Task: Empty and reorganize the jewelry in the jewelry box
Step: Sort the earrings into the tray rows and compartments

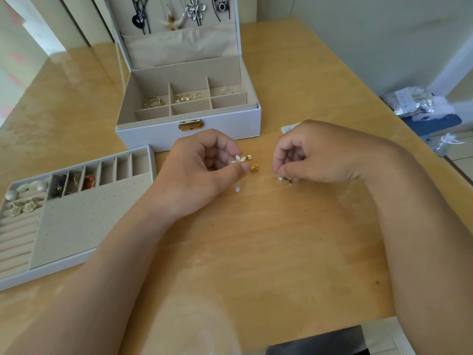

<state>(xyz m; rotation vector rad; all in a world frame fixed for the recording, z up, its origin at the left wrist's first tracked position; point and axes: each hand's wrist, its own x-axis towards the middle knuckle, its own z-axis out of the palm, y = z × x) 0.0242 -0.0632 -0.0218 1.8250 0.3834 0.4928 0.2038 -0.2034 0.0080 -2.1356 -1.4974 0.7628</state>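
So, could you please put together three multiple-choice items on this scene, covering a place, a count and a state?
1. Where is the pale grey removable tray relative to the open grey jewelry box with beige lining?
A. inside it
B. on the wooden table, to its left
C. on top of its lid

2. How many compartments does the box's base hold?
A. six
B. four
C. nine

3. What is the left hand doing?
A. lying flat on the table
B. gripping the box's clasp
C. pinching a white petal-shaped earring

Answers:
1 B, the tray lies on the table beside the box's left wall.
2 A, two rows of three show.
3 C, thumb and fingertips close on the earring.
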